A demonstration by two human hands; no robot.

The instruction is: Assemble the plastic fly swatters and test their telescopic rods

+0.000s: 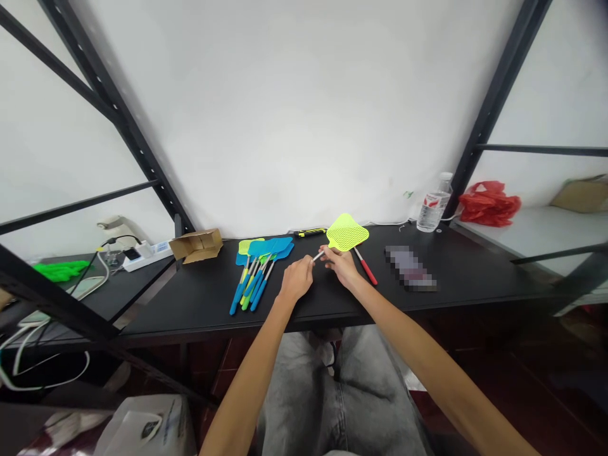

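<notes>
Between my hands is a yellow-green fly swatter [349,232] with a perforated head and a thin metal rod. My left hand [297,277] is closed around its handle end, and the grip is hidden by the fingers. My right hand [339,265] pinches the rod just below the head. Partly behind the swatter, a red-handled tool or swatter [367,268] lies on the black desk; its far end is covered. To the left of my left hand lies a pile of blue and yellow-green fly swatters [259,269], their handles toward me.
A yellow-and-black utility knife [310,233] lies near the wall. An open cardboard box [197,246] stands at the left, a water bottle [434,204] at the back right. A blurred-out flat object [409,268] lies on the desk [190,304]. Black shelf posts [126,126] frame both sides.
</notes>
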